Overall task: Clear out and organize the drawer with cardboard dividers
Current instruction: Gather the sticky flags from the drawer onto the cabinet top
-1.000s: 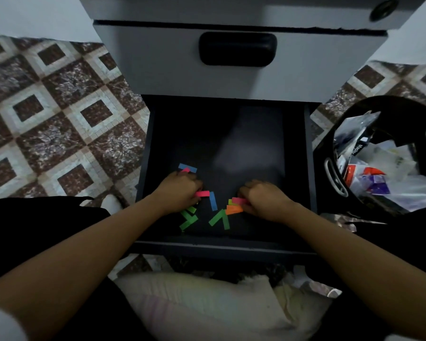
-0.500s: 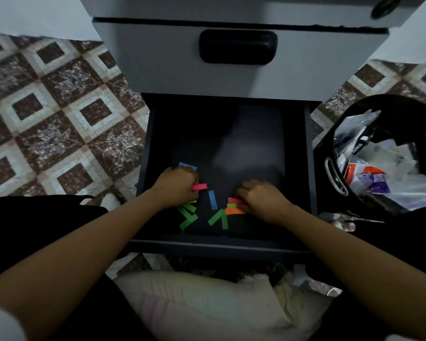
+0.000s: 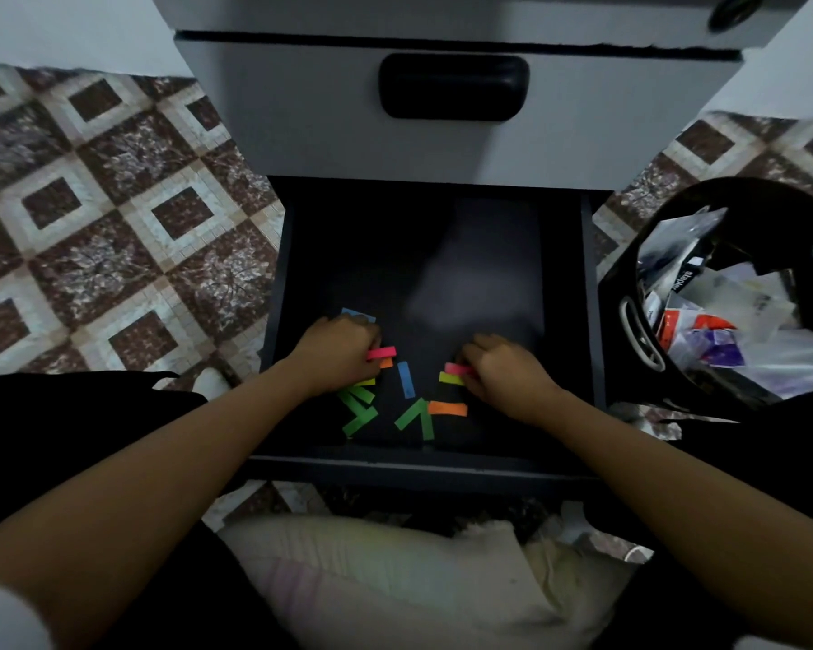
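Observation:
The dark bottom drawer (image 3: 442,255) stands pulled out below me. Several small coloured paper strips lie near its front: green strips (image 3: 360,410), a blue strip (image 3: 405,380), an orange strip (image 3: 448,408) and a green pair (image 3: 418,417). My left hand (image 3: 336,354) pinches a pink strip (image 3: 382,353), with more strips partly under it. My right hand (image 3: 503,370) holds a pink strip (image 3: 456,368) and a yellow strip (image 3: 450,378) at its fingertips. Another blue strip (image 3: 358,314) peeks out behind my left hand.
A closed grey drawer with a black handle (image 3: 454,86) sits above. A black bin (image 3: 723,293) full of wrappers and plastic stands right of the drawer. Patterned tile floor (image 3: 113,218) lies to the left. A pale cushion (image 3: 395,579) is under me.
My right hand has lifted slightly away from the orange strip, which now lies bare on the drawer bottom. My left hand keeps the pink strip and has shifted a little back.

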Motion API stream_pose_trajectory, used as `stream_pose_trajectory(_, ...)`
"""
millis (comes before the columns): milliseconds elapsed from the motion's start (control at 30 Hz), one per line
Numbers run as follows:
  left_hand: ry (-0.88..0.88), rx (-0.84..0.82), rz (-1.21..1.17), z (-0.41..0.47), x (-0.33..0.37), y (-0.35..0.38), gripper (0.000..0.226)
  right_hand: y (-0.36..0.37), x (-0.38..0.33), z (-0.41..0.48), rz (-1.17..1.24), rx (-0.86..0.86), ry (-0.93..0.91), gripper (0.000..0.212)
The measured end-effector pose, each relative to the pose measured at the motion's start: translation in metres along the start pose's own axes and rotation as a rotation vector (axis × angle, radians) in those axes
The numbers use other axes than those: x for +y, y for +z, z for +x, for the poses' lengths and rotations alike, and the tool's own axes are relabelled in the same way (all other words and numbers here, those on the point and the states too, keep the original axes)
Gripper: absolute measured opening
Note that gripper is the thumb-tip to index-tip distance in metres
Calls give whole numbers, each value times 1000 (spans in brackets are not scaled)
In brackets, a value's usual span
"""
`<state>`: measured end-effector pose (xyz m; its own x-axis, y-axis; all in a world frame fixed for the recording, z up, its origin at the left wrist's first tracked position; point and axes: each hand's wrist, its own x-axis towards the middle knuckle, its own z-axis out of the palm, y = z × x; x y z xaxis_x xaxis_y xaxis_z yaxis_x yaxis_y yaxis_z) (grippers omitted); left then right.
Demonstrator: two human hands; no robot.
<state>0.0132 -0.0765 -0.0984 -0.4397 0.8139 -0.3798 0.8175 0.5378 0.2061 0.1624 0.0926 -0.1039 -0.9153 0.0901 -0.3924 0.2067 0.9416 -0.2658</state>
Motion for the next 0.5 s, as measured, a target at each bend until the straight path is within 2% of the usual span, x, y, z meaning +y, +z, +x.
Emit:
stream_pose_trajectory(233, 2, 3, -22, -1, 0, -1, 26, -6, 0, 0, 186, 57, 127, 24)
stream_pose_trajectory(367, -2, -1, -27, -1, -2, -1, 22, -6, -10, -5, 48, -12, 29, 29)
stream_pose_trajectory(500, -11, -16, -24, -1, -1, -1, 25, -1, -12, -8, -73, -11, -7, 36)
